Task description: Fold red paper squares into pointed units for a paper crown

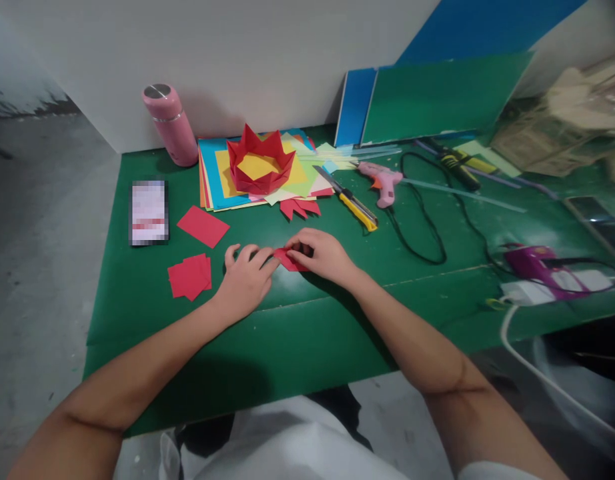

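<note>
A small folded piece of red paper [292, 261] lies on the green table. Over its right side is my right hand [323, 257], thumb and forefinger pinched on the paper. My left hand [247, 283] rests on the table with fingers spread, its fingertips touching the paper's left edge. To the left lie a red paper rectangle [203, 226] and a small stack of red paper squares [191, 277]. Beyond my hands, folded red paper pieces [300, 209] lie near a red pointed paper ring [261, 181].
Sheets of coloured paper [210, 183] lie beneath the ring. A pink bottle [171, 127] and a phone [148, 213] are at left. Rightward are a yellow utility knife [355, 208], a pink glue gun [383, 180] with its cord, and a power strip [530, 292].
</note>
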Action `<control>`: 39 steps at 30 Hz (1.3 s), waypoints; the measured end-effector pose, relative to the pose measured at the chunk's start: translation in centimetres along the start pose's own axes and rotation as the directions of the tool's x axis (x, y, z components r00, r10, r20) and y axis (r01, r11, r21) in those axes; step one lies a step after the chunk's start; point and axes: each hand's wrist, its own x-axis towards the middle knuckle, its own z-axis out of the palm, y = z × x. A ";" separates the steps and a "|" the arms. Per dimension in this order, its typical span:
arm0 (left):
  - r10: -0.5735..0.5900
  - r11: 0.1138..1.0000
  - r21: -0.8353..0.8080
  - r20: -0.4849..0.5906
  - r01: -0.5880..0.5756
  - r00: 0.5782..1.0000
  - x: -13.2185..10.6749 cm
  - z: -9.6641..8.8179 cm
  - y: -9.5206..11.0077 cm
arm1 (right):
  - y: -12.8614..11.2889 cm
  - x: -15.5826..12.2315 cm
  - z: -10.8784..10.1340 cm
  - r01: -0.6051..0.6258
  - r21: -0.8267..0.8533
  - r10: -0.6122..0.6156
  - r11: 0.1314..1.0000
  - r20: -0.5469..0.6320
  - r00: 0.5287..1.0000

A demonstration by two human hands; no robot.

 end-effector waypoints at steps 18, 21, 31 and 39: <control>0.036 0.999 0.032 -0.038 -0.035 0.999 0.0 0.1 0.2 | 0.1 0.1 0.4 0.002 -0.034 -0.003 0.999 -0.027 1.000; 0.029 0.999 0.026 -0.037 -0.028 0.999 0.1 0.1 0.3 | 0.0 0.1 0.4 -0.003 -0.032 0.002 0.999 -0.020 1.000; 0.031 0.999 0.016 -0.033 -0.030 0.999 -0.1 -0.1 0.3 | 0.2 0.1 0.0 -0.009 0.018 0.009 1.000 0.016 1.000; 0.022 1.000 -0.008 0.010 -0.022 1.000 0.1 -0.3 0.1 | 0.2 0.1 0.1 0.007 0.013 -0.007 1.000 0.012 1.000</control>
